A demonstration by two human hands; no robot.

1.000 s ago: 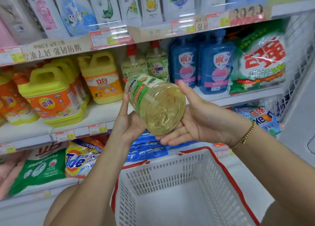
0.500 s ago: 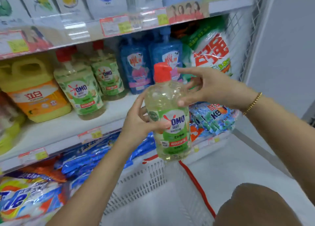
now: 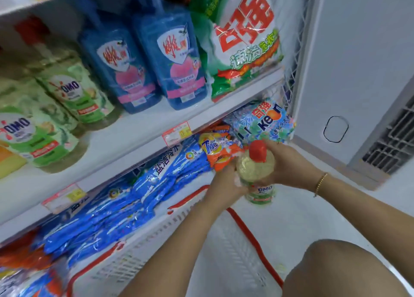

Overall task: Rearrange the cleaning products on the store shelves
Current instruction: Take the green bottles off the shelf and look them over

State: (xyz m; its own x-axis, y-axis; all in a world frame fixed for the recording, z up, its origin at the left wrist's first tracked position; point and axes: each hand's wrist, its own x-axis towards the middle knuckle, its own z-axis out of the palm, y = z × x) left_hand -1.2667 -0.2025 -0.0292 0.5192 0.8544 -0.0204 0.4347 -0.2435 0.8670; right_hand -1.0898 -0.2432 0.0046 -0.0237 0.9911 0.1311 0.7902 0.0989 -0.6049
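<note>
OMO bottles [image 3: 74,95] sit at the middle shelf's [image 3: 143,126] left end. Both the left grip [image 3: 226,182] and right grip [image 3: 289,166] clasp the held OMO bottle [image 3: 255,171], upright, red cap [image 3: 257,151] up, near the basket's [image 3: 161,236] far right corner. I'd keep both grips on, hold it vertical, set it down base-first.

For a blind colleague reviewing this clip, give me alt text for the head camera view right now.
The left hand and right hand grip an upright red-capped OMO bottle in front of bagged detergent, near a red-rimmed white basket. Blue pump bottles and more OMO bottles stand on the shelf above.
</note>
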